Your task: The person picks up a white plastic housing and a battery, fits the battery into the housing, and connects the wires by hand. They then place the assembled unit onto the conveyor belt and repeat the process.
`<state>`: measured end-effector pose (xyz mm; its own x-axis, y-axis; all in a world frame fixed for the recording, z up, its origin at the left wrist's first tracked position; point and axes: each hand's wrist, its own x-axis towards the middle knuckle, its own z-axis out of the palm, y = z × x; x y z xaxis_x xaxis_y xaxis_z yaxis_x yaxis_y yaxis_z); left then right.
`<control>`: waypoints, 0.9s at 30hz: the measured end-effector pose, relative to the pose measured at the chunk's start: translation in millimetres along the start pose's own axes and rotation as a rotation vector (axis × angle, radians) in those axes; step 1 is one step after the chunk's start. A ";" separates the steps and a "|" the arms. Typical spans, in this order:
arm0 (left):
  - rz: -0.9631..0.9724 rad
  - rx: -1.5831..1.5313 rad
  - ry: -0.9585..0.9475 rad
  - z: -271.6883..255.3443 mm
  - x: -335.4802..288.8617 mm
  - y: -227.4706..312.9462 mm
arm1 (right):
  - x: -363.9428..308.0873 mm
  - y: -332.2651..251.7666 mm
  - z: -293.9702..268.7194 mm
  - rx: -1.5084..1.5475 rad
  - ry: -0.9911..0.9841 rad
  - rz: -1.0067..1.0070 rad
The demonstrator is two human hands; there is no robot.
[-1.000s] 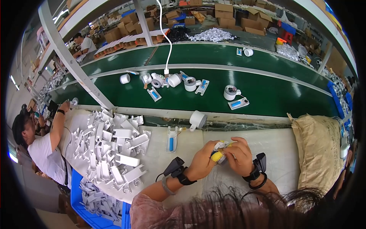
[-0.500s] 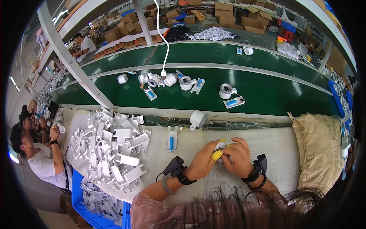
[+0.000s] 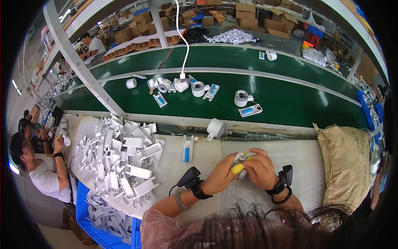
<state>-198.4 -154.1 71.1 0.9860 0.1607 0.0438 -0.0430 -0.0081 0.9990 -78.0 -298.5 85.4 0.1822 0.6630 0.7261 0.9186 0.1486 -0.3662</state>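
From here I see a white held part (image 3: 239, 157), white plastic covers (image 3: 133, 142), green conveyor belt (image 3: 290, 99), blue bin (image 3: 136, 233), tan sack (image 3: 347, 162).

Small white part (image 3: 241, 157), mostly hidden by the fingers of the left hand (image 3: 223, 173) and the right hand (image 3: 261, 169), its full shape not discernible; yellow piece (image 3: 237, 168) at the left fingertips, worn or held cannot be told. White cable (image 3: 188, 47), upper end cut off by the top edge; blue bin (image 3: 88, 227), partly hidden under the worktable (image 3: 290, 155) edge; contents of the distant cardboard boxes (image 3: 245, 11), too small to tell.
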 end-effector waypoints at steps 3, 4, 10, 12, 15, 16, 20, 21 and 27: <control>0.064 0.108 0.034 -1.0 0.5 0.5 | 3.9 -3.0 -0.9 -0.036 -0.009 -0.028; 0.124 0.184 0.058 -0.7 0.9 0.3 | 2.9 -2.7 0.0 -0.037 -0.009 -0.026; 0.131 0.207 0.092 0.9 0.7 -1.6 | -1.3 -2.3 3.4 -0.044 0.012 -0.005; 0.128 0.221 0.098 1.2 -1.2 -2.6 | -1.6 -4.7 4.6 -0.059 0.042 0.000; 0.156 0.262 0.132 -0.2 -3.8 -9.0 | -2.6 -3.7 8.3 -0.039 0.045 -0.020; 0.186 0.277 0.146 0.4 -4.0 -11.1 | -3.8 -5.1 8.7 -0.029 0.049 -0.027; 0.206 0.329 0.120 -2.1 -0.2 -18.5 | -10.3 -9.4 12.0 -0.081 0.094 0.043; 0.262 0.385 0.141 -1.7 0.6 -21.1 | -10.1 -10.1 13.4 -0.106 0.104 0.061; 0.177 0.268 0.126 1.2 -0.7 -11.0 | -10.7 -4.2 14.3 -0.078 0.103 0.065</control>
<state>-198.4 -155.3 60.1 0.9387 0.2545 0.2328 -0.1513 -0.3027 0.9410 -88.8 -295.7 70.8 0.2731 0.5903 0.7596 0.9275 0.0479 -0.3708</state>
